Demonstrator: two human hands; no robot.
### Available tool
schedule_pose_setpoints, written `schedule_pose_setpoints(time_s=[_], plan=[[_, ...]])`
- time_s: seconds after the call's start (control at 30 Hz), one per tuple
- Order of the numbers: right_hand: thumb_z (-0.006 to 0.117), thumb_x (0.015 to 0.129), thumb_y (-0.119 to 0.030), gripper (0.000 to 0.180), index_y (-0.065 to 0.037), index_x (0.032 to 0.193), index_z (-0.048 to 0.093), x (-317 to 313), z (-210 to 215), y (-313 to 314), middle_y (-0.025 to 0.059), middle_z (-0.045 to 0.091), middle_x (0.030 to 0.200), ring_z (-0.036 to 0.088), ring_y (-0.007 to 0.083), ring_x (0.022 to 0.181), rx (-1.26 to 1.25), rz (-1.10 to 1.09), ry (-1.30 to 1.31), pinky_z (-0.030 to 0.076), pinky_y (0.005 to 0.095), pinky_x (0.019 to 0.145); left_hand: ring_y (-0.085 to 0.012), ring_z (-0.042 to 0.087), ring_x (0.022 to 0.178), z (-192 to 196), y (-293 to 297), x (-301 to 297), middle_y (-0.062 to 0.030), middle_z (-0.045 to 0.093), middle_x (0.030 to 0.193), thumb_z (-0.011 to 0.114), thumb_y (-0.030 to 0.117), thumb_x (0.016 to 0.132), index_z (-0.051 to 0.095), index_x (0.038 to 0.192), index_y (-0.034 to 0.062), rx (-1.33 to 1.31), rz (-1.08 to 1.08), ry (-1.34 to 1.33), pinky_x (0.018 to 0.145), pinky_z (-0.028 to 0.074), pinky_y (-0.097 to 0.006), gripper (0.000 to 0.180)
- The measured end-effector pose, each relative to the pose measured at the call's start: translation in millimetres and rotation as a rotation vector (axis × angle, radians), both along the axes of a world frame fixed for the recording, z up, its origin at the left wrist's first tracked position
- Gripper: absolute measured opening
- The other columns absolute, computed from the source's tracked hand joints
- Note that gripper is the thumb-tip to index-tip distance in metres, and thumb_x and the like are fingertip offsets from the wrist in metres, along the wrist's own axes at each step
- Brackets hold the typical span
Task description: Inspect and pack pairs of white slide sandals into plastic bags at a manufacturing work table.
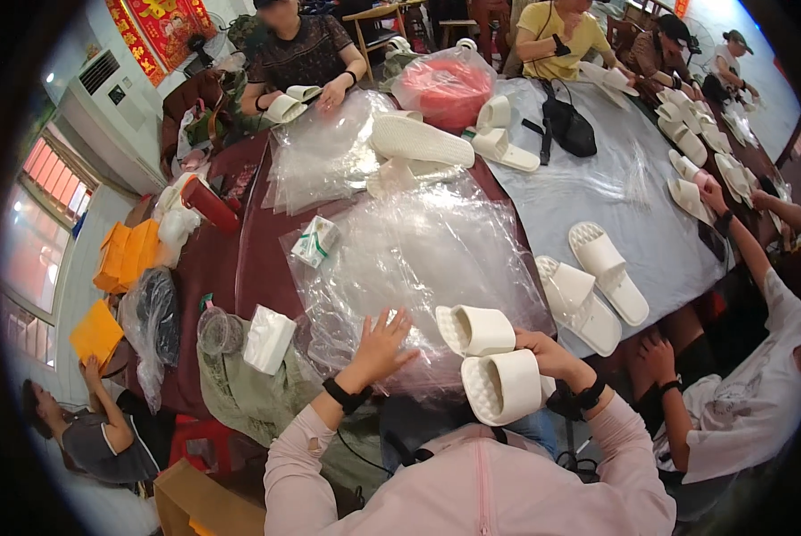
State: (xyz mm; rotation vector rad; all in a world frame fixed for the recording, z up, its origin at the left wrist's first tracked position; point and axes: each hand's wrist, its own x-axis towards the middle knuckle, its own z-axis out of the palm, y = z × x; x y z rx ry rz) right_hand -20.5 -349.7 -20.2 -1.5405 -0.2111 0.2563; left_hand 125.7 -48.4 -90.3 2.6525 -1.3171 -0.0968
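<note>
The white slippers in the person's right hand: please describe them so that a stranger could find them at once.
Start at the pile of clear plastic bags on the table's near edge, where the left hand presses flat. Just right of it, the right hand holds a pair of white slippers. Unlike the loose slippers lying flat further right, this pair is stacked and lifted.
</note>
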Motion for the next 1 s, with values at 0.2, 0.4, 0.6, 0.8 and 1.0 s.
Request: schedule_pose_setpoints(time_s=[0.2,0.4,0.6,0.8,1.0], plan=[[0.063,0.084,-0.013,0.037,-0.006,0.121,0.058,-19,8,-3,0.0071,0.049,0.128,0.045,0.0176,0.118,0.12,0.119,0.151,0.033,0.0306,0.1,-0.0373,0.034,0.128,17,-12,23,-0.0124,0.039,0.14,0.054,0.038,0.088,0.046,0.129,0.0061,-0.214,0.056,0.31,0.105,0.025,-0.049,0.053],[0.062,0.085,-0.013,0.037,-0.006,0.121,0.057,-19,11,12,0.0068,0.047,0.129,0.044,0.0168,0.119,0.114,0.142,0.144,0.033,0.0303,0.1,-0.0409,0.037,0.125,24,-8,30,-0.0128,0.043,0.137,0.049,0.025,0.092,0.048,0.128,0.0065,-0.439,0.068,0.525,0.1,0.031,-0.047,0.041],[0.057,0.086,-0.01,0.032,-0.005,0.118,0.059,-5,5,25,0.0084,0.051,0.122,0.05,0.0186,0.11,-0.069,0.005,0.142,0.039,0.031,0.093,-0.0469,0.045,0.114,58,-33,-15,-0.0177,0.051,0.127,0.044,0.014,0.093,0.045,0.13,0.0048,-0.464,0.159,0.255,0.096,0.033,-0.051,0.038],[0.059,0.078,-0.007,0.031,-0.002,0.109,0.062,-3,-8,26,0.0173,0.054,0.117,0.052,0.0334,0.106,-0.455,-0.292,-0.249,0.042,0.0352,0.089,-0.0439,0.045,0.116,73,-48,-49,-0.019,0.046,0.132,0.051,0.009,0.088,0.044,0.131,0.0049,-0.431,0.021,-0.057,0.096,0.035,-0.051,0.044],[0.054,0.072,-0.005,0.022,0.0,0.092,0.062,-4,-12,50,0.0197,0.056,0.097,0.053,0.0395,0.093,-0.77,-0.593,-0.231,0.044,0.0438,0.076,-0.0414,0.041,0.121,68,-73,-74,-0.0138,0.041,0.137,0.052,0.021,0.088,0.046,0.132,0.0113,-0.4,-0.03,-0.093,0.096,0.029,-0.059,0.045]])
